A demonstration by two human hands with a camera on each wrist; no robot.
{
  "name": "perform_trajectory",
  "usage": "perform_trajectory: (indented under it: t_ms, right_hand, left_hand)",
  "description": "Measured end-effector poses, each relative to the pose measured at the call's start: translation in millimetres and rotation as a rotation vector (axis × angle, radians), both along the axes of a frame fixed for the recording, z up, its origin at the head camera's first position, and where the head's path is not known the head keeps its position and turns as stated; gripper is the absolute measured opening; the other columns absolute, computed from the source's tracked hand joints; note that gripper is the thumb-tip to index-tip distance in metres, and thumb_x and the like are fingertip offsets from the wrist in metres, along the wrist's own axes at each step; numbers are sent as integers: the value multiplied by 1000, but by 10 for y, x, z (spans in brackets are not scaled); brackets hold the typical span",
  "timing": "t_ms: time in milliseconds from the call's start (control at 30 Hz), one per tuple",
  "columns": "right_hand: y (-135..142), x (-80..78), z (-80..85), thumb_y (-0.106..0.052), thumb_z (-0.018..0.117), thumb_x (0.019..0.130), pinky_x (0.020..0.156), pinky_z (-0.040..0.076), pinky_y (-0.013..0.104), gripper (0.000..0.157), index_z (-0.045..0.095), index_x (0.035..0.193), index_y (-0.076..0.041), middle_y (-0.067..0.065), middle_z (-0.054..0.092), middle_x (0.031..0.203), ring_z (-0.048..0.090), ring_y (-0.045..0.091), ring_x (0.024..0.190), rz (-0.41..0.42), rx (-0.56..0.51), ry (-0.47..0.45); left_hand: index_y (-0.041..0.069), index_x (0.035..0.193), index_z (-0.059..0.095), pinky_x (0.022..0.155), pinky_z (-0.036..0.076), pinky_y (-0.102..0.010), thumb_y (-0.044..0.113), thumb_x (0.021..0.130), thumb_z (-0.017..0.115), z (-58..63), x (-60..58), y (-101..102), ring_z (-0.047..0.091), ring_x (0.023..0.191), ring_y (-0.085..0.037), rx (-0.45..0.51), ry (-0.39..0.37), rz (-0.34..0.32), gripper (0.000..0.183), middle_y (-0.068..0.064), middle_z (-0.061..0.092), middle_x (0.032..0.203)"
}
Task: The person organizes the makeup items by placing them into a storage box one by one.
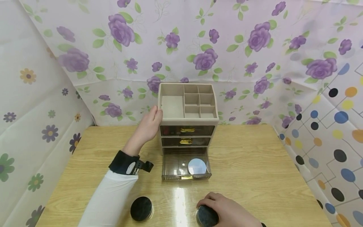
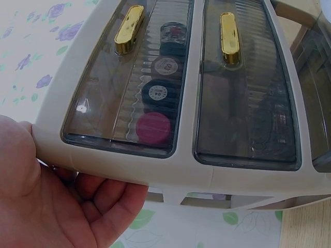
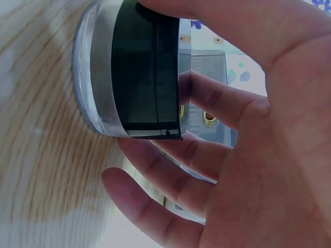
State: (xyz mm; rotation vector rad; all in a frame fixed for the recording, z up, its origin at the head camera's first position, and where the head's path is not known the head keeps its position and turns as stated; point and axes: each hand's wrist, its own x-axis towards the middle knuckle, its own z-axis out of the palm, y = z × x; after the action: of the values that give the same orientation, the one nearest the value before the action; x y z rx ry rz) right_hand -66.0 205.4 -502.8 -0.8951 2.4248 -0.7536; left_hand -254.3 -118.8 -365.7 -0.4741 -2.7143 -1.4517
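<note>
A beige desktop organizer stands at the back of the table. My left hand grips its left side near the top; the left wrist view shows the fingers curled round the edge of the side wall. Its bottom drawer is pulled out, with a round, pale, shiny-topped item lying inside. At the front right, my right hand holds a round jar with a dark lid and clear base. The right wrist view puts the jar's base right at the tabletop, thumb and fingers around its sides.
Another black-lidded jar stands at the front left, beside my left sleeve. Two upper drawers with gold handles are closed; several round containers show through the top one. Floral cloth hangs behind the table.
</note>
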Motion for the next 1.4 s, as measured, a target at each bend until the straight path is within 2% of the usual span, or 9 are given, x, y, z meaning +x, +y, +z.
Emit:
perform_trajectory:
  t_ms: [167, 433, 600, 733, 833, 1000, 1133, 1267, 1400]
  right_hand:
    - [3, 9, 0, -73, 66, 76, 76, 54, 33, 66, 53, 132, -40, -13, 53, 121, 54, 8, 102, 4, 3, 28]
    - [11, 23, 27, -75, 67, 75, 76, 53, 31, 70, 52, 134, -40, -13, 52, 123, 53, 9, 104, -45, 23, 71]
    - [21, -7, 69, -55, 80, 76, 77, 53, 31, 68, 51, 136, -38, -12, 52, 126, 52, 10, 106, -44, 27, 68]
    - [5, -29, 131, -42, 83, 76, 78, 53, 31, 69, 50, 137, -38, -13, 51, 128, 52, 10, 107, -46, 16, 69]
    - [-19, -49, 190, -37, 82, 75, 79, 52, 31, 71, 49, 138, -37, -14, 48, 130, 51, 9, 108, -37, -5, 125]
    - [-80, -109, 297, -29, 82, 71, 84, 53, 33, 75, 49, 138, -32, -11, 45, 134, 47, 8, 114, -3, -50, 308]
    - [-137, -186, 395, -29, 83, 71, 90, 52, 40, 80, 46, 142, -28, -4, 45, 138, 46, 13, 121, -6, -71, 394]
    - [-202, -271, 508, -37, 82, 77, 92, 52, 44, 83, 39, 148, -29, 0, 46, 140, 48, 18, 123, -64, -72, 395]
    - [-272, -362, 593, -45, 78, 82, 90, 52, 45, 79, 39, 148, -30, 2, 50, 136, 52, 19, 118, -136, -90, 384]
  left_hand:
    - [6, 99, 35, 59, 37, -40, 38, 109, 20, -1, 2, -1, 37, 68, -29, 1, 0, 1, 36, -15, 37, 83]
    - [7, 101, 36, 60, 38, -40, 40, 109, 20, 0, 0, 2, 40, 69, -30, 1, -4, -2, 37, -15, 38, 84]
    - [7, 101, 37, 58, 38, -39, 38, 109, 20, 9, 3, 3, 39, 67, -29, 1, 6, -3, 37, -15, 38, 82]
    - [7, 101, 37, 58, 37, -39, 38, 109, 21, 13, 3, 5, 38, 66, -29, -2, 11, -3, 36, -14, 38, 82]
    - [7, 101, 37, 57, 38, -39, 38, 109, 21, 16, 4, 7, 39, 66, -29, 3, 9, -3, 36, -14, 38, 82]
    - [7, 99, 36, 56, 36, -38, 38, 109, 20, 16, 6, 3, 37, 65, -28, 4, 7, -4, 36, -14, 37, 80]
    - [7, 100, 36, 57, 37, -38, 39, 109, 19, 4, 1, -4, 37, 65, -28, 0, 4, -4, 37, -14, 37, 81]
    - [7, 103, 37, 58, 37, -39, 40, 109, 19, -6, -5, -5, 37, 67, -29, 4, 2, -9, 38, -14, 37, 82]
    - [6, 102, 36, 59, 36, -39, 40, 109, 19, -4, -8, -2, 36, 67, -29, 7, 5, -13, 38, -14, 36, 82]
